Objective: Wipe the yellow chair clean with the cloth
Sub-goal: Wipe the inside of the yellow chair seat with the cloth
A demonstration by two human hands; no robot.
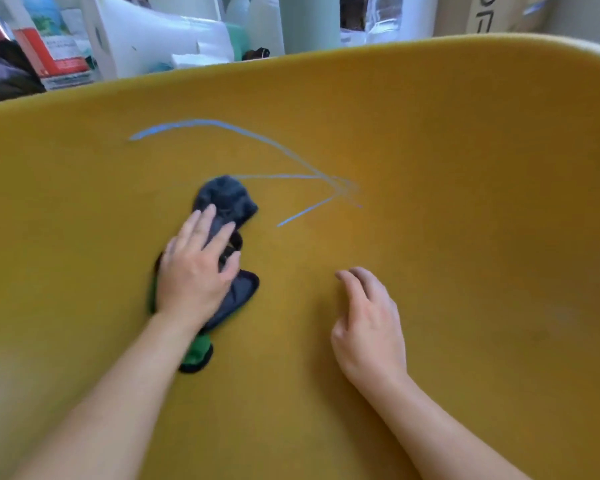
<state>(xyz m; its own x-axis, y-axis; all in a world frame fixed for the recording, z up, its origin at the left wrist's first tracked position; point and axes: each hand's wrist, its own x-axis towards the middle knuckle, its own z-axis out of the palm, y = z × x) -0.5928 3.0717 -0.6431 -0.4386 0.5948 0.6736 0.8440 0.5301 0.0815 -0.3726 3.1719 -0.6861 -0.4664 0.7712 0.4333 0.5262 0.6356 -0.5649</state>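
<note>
The yellow chair (447, 209) fills most of the view, its curved shell seen from above. Thin blue lines (274, 147) are scrawled across its upper middle. A dark blue and green cloth (227, 199) lies crumpled on the shell, left of centre. My left hand (196, 271) presses flat on the cloth with fingers spread and straight, covering its middle. My right hand (369, 323) rests on the bare yellow surface to the right, fingers loosely bent, holding nothing. The cloth's upper end touches the left tip of one blue line.
Beyond the chair's far rim stand white plastic containers (146, 32), a red-and-white box (52, 46), pale bottles (257, 19) and a cardboard box (492, 12). A dark bundle (4, 74) lies at the far left.
</note>
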